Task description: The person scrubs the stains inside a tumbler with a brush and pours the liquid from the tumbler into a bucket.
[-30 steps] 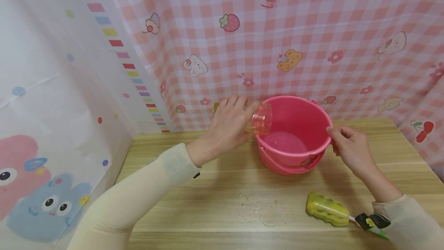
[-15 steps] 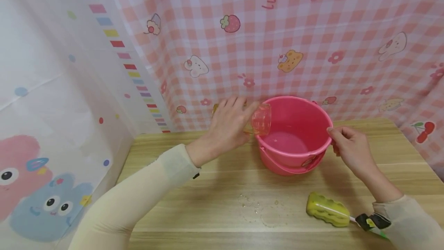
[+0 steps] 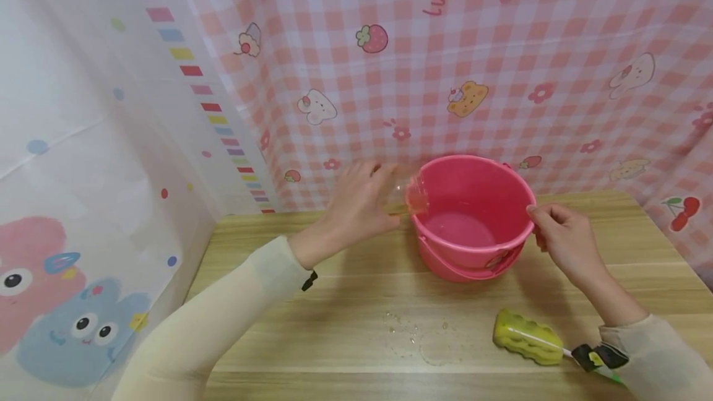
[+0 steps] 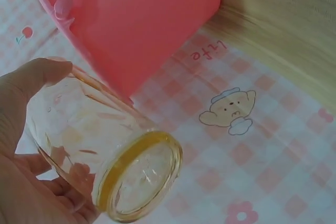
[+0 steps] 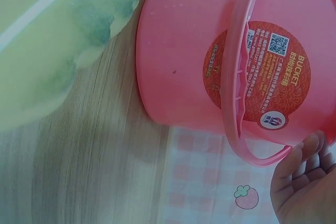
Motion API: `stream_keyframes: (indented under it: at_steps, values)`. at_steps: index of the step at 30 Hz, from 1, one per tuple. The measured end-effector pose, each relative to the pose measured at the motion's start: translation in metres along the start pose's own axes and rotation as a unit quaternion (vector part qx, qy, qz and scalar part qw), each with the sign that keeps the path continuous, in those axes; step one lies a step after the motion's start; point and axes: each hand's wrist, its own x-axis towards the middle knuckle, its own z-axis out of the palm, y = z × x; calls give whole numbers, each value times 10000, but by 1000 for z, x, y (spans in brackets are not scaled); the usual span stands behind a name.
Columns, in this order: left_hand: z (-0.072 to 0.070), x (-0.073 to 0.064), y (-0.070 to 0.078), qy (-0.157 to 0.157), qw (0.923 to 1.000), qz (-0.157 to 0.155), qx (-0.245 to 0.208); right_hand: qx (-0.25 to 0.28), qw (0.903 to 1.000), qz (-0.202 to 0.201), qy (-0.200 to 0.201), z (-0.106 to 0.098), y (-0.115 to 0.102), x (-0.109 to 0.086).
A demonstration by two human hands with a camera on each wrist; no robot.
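Observation:
My left hand (image 3: 353, 206) grips a clear amber drinking glass (image 3: 409, 195), thumb on one side and fingers on the other. The glass lies tipped on its side, its mouth over the left rim of a pink bucket (image 3: 453, 262). In the left wrist view the thick base of the glass (image 4: 142, 177) faces the camera, and no liquid can be made out inside. On the opposite side, my right hand (image 3: 568, 240) pinches the bucket's right rim between thumb and curled fingers. The bucket stands upright, its handle hanging down in front. A shallow layer of water seems to cover its bottom.
A yellow-green sponge brush (image 3: 528, 337) lies on the wooden table (image 3: 312, 339) near my right sleeve. Water drops (image 3: 412, 333) dot the table in front of the bucket. A pink checked cloth (image 3: 345, 79) hangs close behind.
My left hand has shifted slightly left and turned, drawing the glass a little out from over the bucket. My right hand stays at the rim.

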Motion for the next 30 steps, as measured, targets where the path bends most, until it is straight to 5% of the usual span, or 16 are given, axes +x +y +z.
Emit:
stream_keyframes:
  at_steps: [14,30]
  values:
    - [-6,-14,-1,108,9909,-653,-1169,19,10000,-61,51,0,0,0]
    - [4,-44,3,686,9524,-730,-2878,81,9999,39,71,1,0,0]
